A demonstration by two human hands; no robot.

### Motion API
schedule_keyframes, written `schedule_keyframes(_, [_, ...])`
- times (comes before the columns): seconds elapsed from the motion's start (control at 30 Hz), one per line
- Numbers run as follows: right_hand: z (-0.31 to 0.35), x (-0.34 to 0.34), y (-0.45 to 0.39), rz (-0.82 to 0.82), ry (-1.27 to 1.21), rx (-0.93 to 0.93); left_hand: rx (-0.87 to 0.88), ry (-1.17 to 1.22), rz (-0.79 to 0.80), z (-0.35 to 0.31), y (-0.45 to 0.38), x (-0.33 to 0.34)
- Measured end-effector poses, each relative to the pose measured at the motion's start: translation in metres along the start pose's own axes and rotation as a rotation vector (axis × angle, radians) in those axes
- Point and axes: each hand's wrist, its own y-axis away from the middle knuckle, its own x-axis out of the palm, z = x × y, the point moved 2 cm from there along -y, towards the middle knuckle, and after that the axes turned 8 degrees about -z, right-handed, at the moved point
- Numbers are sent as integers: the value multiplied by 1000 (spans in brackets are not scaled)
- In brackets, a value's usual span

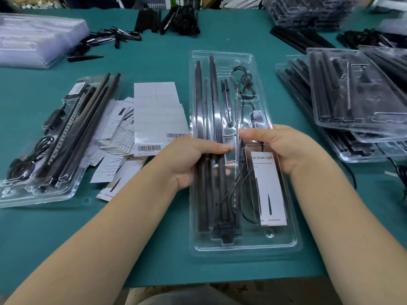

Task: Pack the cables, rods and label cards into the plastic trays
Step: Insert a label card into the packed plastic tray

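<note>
While both hands sit on it, the clear plastic tray (242,243) lies long-ways in the middle of the green desk (154,249), close to the near edge; dark rods (203,183) fill its left side, a thin black cable (243,84) curls at its far right, and a white label card (269,190) lies in its near right part; the left hand (193,159) is curled round the tray's left edge, its grip narrow, with the fingers on top over the rods; the right hand (279,148) holds the right edge in the same way, fingers bent over the top; I cannot tell if a lid is being pressed down; toward the left edge of the desk lies another filled tray (44,172), and beside it a loose heap of white cards (136,137); near the right edge is a stack of packed trays (356,111); along the far edge lie loose black parts (114,37).
</note>
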Motion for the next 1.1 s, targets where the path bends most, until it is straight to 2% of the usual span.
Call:
schedule_keyframes(0.17, [0,0,-2,-51,115,5,1,22,-4,2,-2,-2])
schedule_keyframes(0.43, [-1,-2,-5,-20,108,41,10,13,11,1,-3,-3])
schedule_keyframes(0.63, [-3,-2,-7,-93,44,53,-34,44,31,-1,-1,-5])
schedule_keyframes(0.77, [-1,-3,-5,-18,17,34,43,-48,-62,0,-1,-7])
schedule_keyframes(0.83, [0,-5,-5,12,-16,33,6,-28,-48,0,0,-7])
schedule_keyframes(0.93, [-2,-2,-4,5,0,49,-44,16,-21,0,2,-4])
schedule_keyframes(1.1, [-7,3,-5,-13,-51,102,1,-11,-130,0,2,0])
